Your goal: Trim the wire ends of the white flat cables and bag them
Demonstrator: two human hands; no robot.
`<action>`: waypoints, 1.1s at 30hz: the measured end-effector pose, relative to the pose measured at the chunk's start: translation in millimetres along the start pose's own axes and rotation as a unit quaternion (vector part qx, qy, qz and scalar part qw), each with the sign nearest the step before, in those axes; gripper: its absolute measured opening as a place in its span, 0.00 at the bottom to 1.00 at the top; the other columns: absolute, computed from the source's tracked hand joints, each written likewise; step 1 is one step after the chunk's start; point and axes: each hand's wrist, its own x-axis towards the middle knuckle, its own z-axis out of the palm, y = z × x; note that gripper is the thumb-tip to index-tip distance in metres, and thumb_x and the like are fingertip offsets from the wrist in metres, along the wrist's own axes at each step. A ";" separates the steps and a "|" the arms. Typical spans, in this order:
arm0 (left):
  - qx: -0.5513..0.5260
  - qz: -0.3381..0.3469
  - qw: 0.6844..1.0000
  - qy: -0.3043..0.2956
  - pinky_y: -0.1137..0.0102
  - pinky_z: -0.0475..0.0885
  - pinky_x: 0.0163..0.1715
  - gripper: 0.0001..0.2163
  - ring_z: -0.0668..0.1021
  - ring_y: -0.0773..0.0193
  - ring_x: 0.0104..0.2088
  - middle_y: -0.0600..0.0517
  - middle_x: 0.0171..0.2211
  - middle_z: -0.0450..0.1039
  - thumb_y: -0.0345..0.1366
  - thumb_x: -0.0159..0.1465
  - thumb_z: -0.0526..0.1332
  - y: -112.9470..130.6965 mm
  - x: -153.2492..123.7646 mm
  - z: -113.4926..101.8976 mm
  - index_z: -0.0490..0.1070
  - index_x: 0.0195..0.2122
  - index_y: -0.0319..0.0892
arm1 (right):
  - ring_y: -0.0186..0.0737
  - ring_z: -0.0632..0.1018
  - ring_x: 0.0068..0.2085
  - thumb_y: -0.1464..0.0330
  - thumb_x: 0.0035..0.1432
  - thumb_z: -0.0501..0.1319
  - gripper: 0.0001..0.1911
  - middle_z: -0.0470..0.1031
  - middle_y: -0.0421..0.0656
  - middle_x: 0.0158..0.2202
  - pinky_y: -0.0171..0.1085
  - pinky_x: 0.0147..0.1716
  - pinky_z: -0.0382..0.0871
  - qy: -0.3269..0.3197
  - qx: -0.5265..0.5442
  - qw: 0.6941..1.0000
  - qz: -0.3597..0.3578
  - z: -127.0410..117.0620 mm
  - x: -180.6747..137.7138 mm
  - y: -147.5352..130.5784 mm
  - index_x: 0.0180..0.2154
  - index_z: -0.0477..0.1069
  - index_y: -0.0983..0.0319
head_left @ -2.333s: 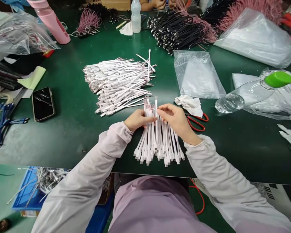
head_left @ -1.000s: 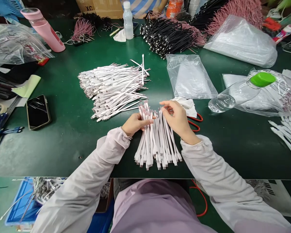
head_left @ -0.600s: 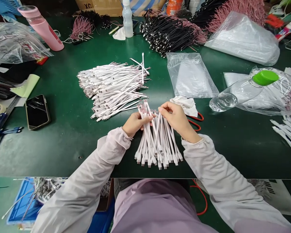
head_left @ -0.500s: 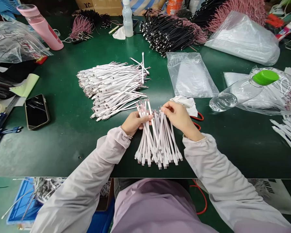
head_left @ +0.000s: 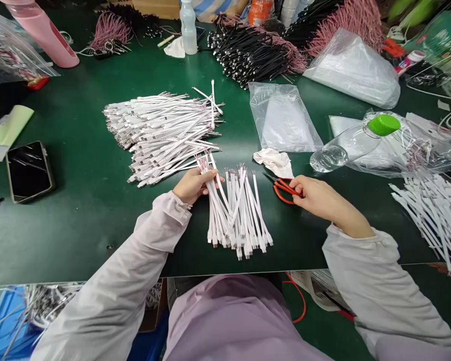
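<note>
Head view: a person's two hands at a green counter (head_left: 78, 240), the left hand (head_left: 192, 186) gripping a bundle of flat white cables (head_left: 240, 220), the right hand (head_left: 315, 194) at red scissors (head_left: 283, 191).
The left fingers (head_left: 206, 175) wrap closed around the bundle's upper end, near the lower center of the frame, while its lower ends fan out on the counter. The right fingers (head_left: 296, 189) curl against the handles, but whether they pinch them is hard to tell. The cables look light, thin and bendy, likely to slip apart, so they seem best held gathered near the upper ends. A larger cable pile (head_left: 161, 135) lies just above, at center.
</note>
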 end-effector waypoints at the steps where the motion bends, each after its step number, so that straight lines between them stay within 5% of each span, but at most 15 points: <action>1: 0.025 -0.001 1.000 0.006 0.81 0.56 0.11 0.08 0.67 0.76 0.16 0.46 0.22 0.76 0.30 0.62 0.63 1.1 0.2 -1.5 0.71 0.26 0.33 | 0.39 0.71 0.28 0.73 0.48 0.58 0.06 0.71 0.39 0.26 0.38 0.29 0.60 -0.020 0.017 1.000 0.008 -4.6 -2.6 -1.2 0.31 0.68 0.59; 4: 0.078 -0.017 0.997 0.004 0.80 0.59 0.13 0.08 0.70 0.74 0.17 0.43 0.25 0.77 0.30 0.63 0.62 3.6 0.2 -4.7 0.72 0.27 0.32 | 0.40 0.74 0.31 0.68 0.49 0.62 0.08 0.75 0.40 0.29 0.39 0.32 0.64 -0.051 0.195 0.979 0.031 -18.9 -10.5 -7.7 0.34 0.73 0.58; 6: 0.087 -0.027 0.996 -0.005 0.81 0.62 0.14 0.08 0.73 0.73 0.19 0.43 0.28 0.78 0.30 0.63 0.62 4.5 0.1 -5.7 0.73 0.27 0.32 | 0.41 0.75 0.35 0.64 0.48 0.66 0.10 0.76 0.41 0.31 0.40 0.37 0.67 -0.034 0.361 0.932 0.015 -24.5 -12.6 -17.1 0.34 0.73 0.58; 9: 0.090 -0.027 0.996 -0.005 0.81 0.64 0.16 0.07 0.75 0.72 0.22 0.43 0.30 0.79 0.31 0.63 0.62 4.0 0.5 -6.8 0.73 0.30 0.33 | 0.38 0.74 0.32 0.62 0.51 0.67 0.11 0.72 0.40 0.25 0.40 0.38 0.68 0.039 0.512 0.855 -0.074 -22.1 -5.0 -43.5 0.23 0.70 0.59; 11: 0.089 -0.026 0.996 -0.004 0.81 0.65 0.16 0.06 0.76 0.71 0.23 0.44 0.30 0.79 0.31 0.62 0.63 2.7 1.2 -7.5 0.73 0.30 0.33 | 0.37 0.72 0.29 0.61 0.57 0.63 0.16 0.70 0.40 0.23 0.40 0.35 0.68 0.068 0.538 0.831 -0.125 -13.7 6.1 -67.4 0.20 0.69 0.59; 19: 0.038 -0.043 0.998 -0.018 0.82 0.56 0.11 0.06 0.69 0.75 0.15 0.48 0.20 0.74 0.27 0.60 0.64 5.7 1.5 -13.1 0.71 0.26 0.33 | 0.35 0.74 0.32 0.60 0.58 0.63 0.12 0.75 0.42 0.31 0.38 0.38 0.70 0.010 0.473 0.855 -0.212 42.5 34.6 -135.1 0.31 0.72 0.62; 25: 0.078 -0.061 0.995 -0.029 0.80 0.50 0.10 0.07 0.65 0.76 0.12 0.51 0.16 0.71 0.25 0.60 0.63 16.6 -2.1 -21.8 0.71 0.24 0.33 | 0.36 0.78 0.31 0.63 0.56 0.63 0.09 0.76 0.42 0.28 0.36 0.32 0.72 -0.108 0.462 0.858 -0.197 55.0 37.7 -126.8 0.32 0.69 0.63; 29: 0.090 -0.071 0.993 -0.028 0.81 0.56 0.12 0.06 0.71 0.74 0.17 0.48 0.20 0.74 0.27 0.59 0.65 12.9 -2.9 -16.2 0.72 0.26 0.33 | 0.35 0.76 0.25 0.66 0.55 0.63 0.06 0.77 0.41 0.25 0.34 0.26 0.69 -0.183 0.408 0.871 -0.204 43.1 36.8 -117.8 0.30 0.72 0.63; 33: 0.081 -0.044 0.996 -0.006 0.81 0.65 0.18 0.06 0.74 0.72 0.23 0.51 0.25 0.74 0.29 0.55 0.69 0.3 -3.9 -2.4 0.73 0.29 0.34 | 0.34 0.75 0.24 0.64 0.56 0.63 0.09 0.75 0.40 0.23 0.34 0.24 0.68 -0.125 0.436 0.873 -0.180 38.5 36.7 -112.8 0.34 0.75 0.63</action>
